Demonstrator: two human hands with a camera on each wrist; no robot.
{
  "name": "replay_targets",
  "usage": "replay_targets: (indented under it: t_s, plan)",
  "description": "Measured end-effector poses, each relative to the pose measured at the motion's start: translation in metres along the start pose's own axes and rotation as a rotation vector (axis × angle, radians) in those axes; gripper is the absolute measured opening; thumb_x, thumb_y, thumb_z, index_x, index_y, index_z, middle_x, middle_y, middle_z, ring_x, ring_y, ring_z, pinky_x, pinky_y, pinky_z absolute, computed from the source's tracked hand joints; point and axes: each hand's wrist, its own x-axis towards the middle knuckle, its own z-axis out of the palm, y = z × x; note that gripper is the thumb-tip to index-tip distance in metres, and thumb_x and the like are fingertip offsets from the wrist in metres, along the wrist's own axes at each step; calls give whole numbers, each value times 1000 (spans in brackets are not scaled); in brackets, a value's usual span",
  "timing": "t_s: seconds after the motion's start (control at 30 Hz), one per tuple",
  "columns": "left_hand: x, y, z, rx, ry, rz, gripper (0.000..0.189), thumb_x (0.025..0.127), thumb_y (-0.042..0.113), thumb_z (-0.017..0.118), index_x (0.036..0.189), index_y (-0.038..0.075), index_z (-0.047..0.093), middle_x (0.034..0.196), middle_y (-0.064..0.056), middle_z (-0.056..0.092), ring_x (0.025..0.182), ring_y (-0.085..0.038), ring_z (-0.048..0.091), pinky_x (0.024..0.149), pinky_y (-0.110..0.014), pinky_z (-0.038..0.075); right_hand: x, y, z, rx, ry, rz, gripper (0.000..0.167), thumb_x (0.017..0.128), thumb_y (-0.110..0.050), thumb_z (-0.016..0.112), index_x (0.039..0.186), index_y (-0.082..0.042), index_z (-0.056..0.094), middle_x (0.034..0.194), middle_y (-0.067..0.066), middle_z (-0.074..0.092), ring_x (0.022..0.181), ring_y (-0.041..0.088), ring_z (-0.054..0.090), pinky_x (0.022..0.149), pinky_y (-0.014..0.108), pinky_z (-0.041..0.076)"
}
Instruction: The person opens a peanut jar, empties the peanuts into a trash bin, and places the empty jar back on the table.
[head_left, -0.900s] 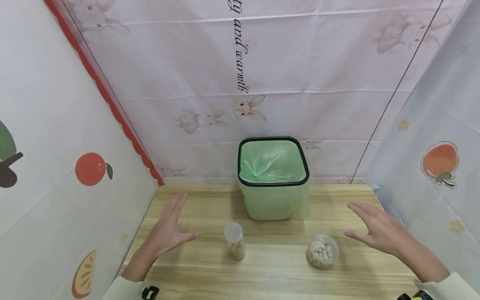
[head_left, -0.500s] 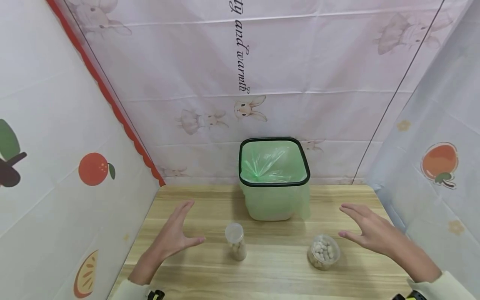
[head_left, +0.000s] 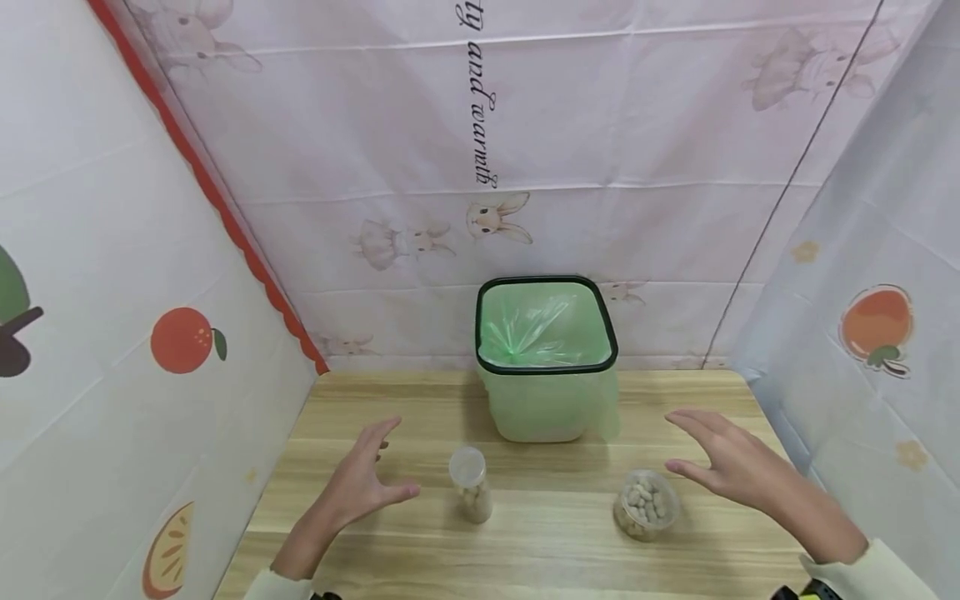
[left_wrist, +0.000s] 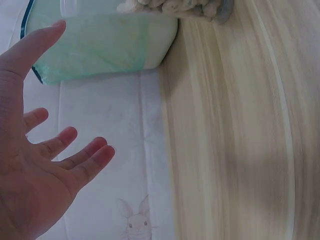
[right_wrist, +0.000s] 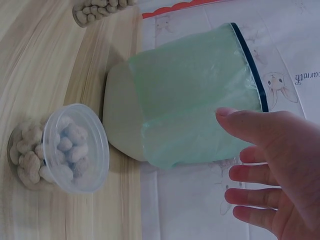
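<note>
My left hand (head_left: 360,486) hovers over the table's left part, thumb and fingers spread apart, holding nothing. Just right of it stands a tall clear jar (head_left: 472,487) with a whitish lid, pale nuts in its lower part. On the right side, my right hand (head_left: 731,461) is held with thumb and fingers apart and nothing between them. Between the hands, nearer the right one, sits a short round clear tub (head_left: 646,506) full of peanuts in their shells. The right wrist view shows these peanuts (right_wrist: 31,167) through the tub's wall, below its wide translucent rim.
A small bin (head_left: 546,408) with a black rim and a green bag lining stands at the table's back, between and beyond the two containers. The wood-grain table (head_left: 555,550) meets a printed cloth at the back, and cloth walls (head_left: 82,275) flank both sides.
Both hands have moved inward: the left one to the right towards the tall jar, the right one to the left towards the short tub. The containers and bin have stayed put.
</note>
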Motion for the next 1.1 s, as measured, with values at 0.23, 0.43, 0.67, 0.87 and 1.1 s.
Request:
replay_targets:
  t_s: [0.23, 0.43, 0.67, 0.87, 1.1]
  plan:
    - [0, 3, 8, -29, 11, -5, 110, 71, 56, 91, 158, 15, 38, 151, -18, 48, 119, -31, 63, 92, -49, 60, 4, -9, 1, 31, -9, -10, 65, 86, -38, 83, 138, -3, 63, 133, 19, 69, 120, 41, 66, 94, 58, 56]
    - [1, 6, 14, -58, 0, -21, 108, 71, 54, 91, 158, 15, 39, 146, -20, 52, 116, -30, 64, 88, -41, 60, 8, -14, 2, 51, -7, -20, 66, 86, -38, 83, 138, -4, 62, 132, 17, 69, 119, 40, 66, 94, 58, 56]
    - [0, 6, 26, -155, -11, -77, 111, 68, 45, 96, 159, 18, 39, 148, -14, 53, 116, -28, 64, 92, -44, 61, 13, -19, 4, 47, 17, -41, 64, 86, -35, 84, 138, -4, 62, 132, 18, 69, 120, 40, 66, 96, 58, 56]
    - [-2, 7, 36, -223, -16, -101, 112, 65, 38, 98, 158, 14, 41, 149, -16, 53, 119, -32, 64, 94, -46, 60, 18, -25, 9, 54, 10, -63, 64, 87, -34, 83, 139, -3, 62, 133, 18, 69, 121, 40, 66, 96, 58, 56]
    - [-2, 6, 48, -257, 6, -60, 107, 65, 30, 99, 155, 11, 45, 145, -16, 57, 119, -37, 65, 93, -48, 60, 22, -31, 12, 57, 32, -99, 63, 86, -33, 84, 137, -3, 63, 131, 17, 70, 119, 38, 67, 95, 56, 57]
